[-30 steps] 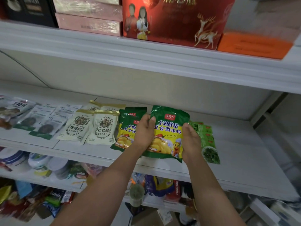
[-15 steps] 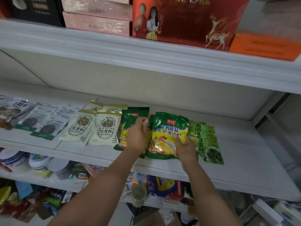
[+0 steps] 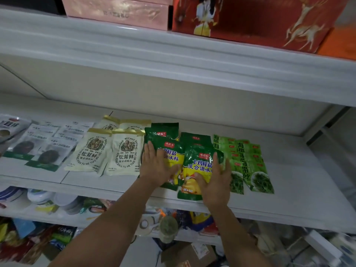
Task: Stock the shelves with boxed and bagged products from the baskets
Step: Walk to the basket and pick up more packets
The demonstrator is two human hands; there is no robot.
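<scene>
Two stacks of green-and-yellow seasoning bags lie flat on the white middle shelf (image 3: 289, 189). My left hand (image 3: 157, 168) rests flat, fingers straight, on the left stack of seasoning bags (image 3: 169, 149). My right hand (image 3: 215, 182) lies with spread fingers on the front seasoning bag of the right stack (image 3: 196, 164), covering its lower right part. Neither hand grips a bag.
Cream mushroom-seasoning bags (image 3: 107, 153) lie left of the stacks, white bags (image 3: 48, 149) further left. Light green seaweed packets (image 3: 248, 162) lie to the right. Above are a red gift box (image 3: 250, 18) and a pink box (image 3: 119, 10). Lower shelves hold mixed goods.
The bag held upright in both hands a second ago has been laid flat on the right stack. Both hands let go and now press flat on the bags.
</scene>
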